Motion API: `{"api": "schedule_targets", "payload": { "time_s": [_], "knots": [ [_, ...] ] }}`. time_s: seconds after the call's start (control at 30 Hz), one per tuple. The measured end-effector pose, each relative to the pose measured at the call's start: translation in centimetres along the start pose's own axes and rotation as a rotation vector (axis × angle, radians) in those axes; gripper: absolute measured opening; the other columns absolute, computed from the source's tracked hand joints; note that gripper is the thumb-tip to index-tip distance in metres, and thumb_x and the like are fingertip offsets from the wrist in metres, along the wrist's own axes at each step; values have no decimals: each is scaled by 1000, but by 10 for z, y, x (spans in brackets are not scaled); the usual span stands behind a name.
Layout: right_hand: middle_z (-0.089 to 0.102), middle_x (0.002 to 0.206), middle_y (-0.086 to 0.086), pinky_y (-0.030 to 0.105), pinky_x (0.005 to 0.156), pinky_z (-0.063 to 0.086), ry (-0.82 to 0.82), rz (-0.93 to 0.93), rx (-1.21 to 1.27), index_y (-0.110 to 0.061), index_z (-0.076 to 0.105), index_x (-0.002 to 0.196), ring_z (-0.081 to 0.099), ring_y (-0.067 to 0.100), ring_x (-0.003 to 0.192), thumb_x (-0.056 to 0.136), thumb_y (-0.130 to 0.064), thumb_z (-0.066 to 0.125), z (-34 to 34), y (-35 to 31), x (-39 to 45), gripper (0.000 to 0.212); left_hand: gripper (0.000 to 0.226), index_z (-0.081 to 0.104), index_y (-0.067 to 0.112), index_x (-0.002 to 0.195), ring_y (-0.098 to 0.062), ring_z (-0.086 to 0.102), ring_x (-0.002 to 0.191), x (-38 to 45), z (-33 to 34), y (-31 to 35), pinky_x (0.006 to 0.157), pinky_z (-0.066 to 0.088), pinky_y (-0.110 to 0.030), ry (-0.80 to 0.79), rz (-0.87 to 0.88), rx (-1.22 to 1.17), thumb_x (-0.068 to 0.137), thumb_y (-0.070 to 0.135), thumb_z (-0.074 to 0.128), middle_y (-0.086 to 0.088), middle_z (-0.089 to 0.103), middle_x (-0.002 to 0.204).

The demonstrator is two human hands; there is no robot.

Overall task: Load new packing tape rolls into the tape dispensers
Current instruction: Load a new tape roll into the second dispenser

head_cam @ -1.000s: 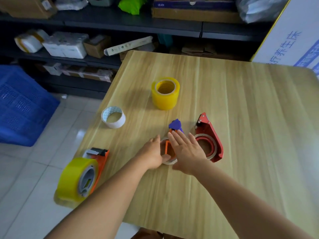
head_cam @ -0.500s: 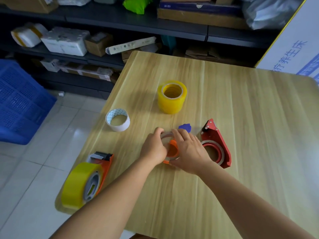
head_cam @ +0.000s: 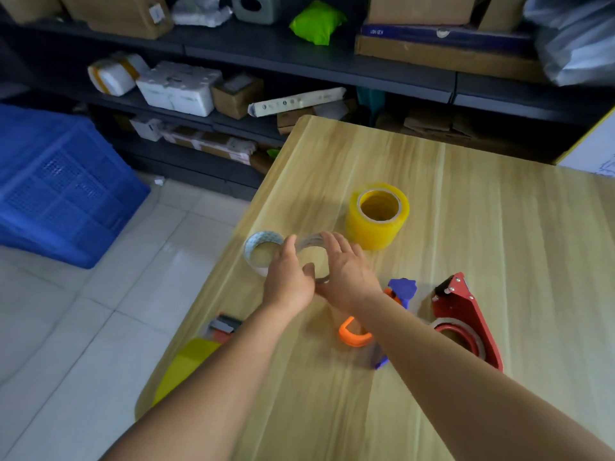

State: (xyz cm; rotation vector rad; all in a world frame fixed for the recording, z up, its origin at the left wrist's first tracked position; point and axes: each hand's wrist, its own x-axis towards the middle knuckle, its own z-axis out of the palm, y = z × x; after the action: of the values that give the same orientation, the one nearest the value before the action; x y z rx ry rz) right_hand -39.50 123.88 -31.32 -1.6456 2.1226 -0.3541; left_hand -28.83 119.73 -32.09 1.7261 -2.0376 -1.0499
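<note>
The desk (head_cam: pixel 466 201) carries everything, and the picture on it has shifted in the last second. A moment ago both hands were down by the orange-and-purple dispenser (head_cam: pixel 357 336), working a nearly spent ring of tape off its hub; now that dispenser lies bare between the forearms, and the ring has been carried up the desk.

The red dispenser (head_cam: pixel 466 324) lies on its side at the right with what looks like an old core inside. At the near left edge a yellow roll already sits in a third dispenser (head_cam: pixel 196 357) (mostly hidden by the left forearm). The fresh yellow roll (head_cam: pixel 377 216) stands on end, untouched, just beyond the right hand.

The spent ring (head_cam: pixel 312 261) is held between both hands, just beside the white empty core (head_cam: pixel 263 251). The left hand (head_cam: pixel 289 277) grips its left side with the thumb curled to the rim; the right hand (head_cam: pixel 346 274) cups the right side, fingers bent round it. Whether the ring is resting on the desk or just above it I cannot tell.

My reading: unloading of this dispenser is done, and the ring is being discarded beside the other empty. The new yellow roll is the likely next pick.
</note>
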Motion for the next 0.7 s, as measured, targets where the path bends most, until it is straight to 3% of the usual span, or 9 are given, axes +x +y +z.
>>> {"api": "schedule_targets", "payload": {
  "time_s": [0.2,0.4,0.57,0.7],
  "knots": [
    [23,156,2,36,109,33,-142,96,-29,-18,13,151,27,27,139,80,-24,72,12,10,27,92,76,12,7,150,-26,25,143,17,13,-12,113,26,-33,-181,39,172,91,22,58,-12,22,156],
    [19,157,0,36,112,28,-181,65,-71,-19,10,152,23,24,140,79,-29,73,15,18,35,97,72,18,7,148,-26,27,138,26,24,-14,112,26,-32,-131,168,414,89,19,57,-8,27,150],
    [9,159,-1,32,115,16,-36,-44,-155,-20,7,152,12,22,144,81,-23,65,-9,25,37,91,74,22,14,148,-23,21,142,37,22,0,114,23,-34,-138,254,377,85,26,59,-4,27,152],
    [4,160,1,33,117,4,56,20,-235,-19,3,153,5,23,146,87,-28,59,-25,40,43,87,74,16,12,150,-22,19,144,49,26,21,116,23,-35,-167,268,292,88,24,54,-5,24,156]
  ]
}}
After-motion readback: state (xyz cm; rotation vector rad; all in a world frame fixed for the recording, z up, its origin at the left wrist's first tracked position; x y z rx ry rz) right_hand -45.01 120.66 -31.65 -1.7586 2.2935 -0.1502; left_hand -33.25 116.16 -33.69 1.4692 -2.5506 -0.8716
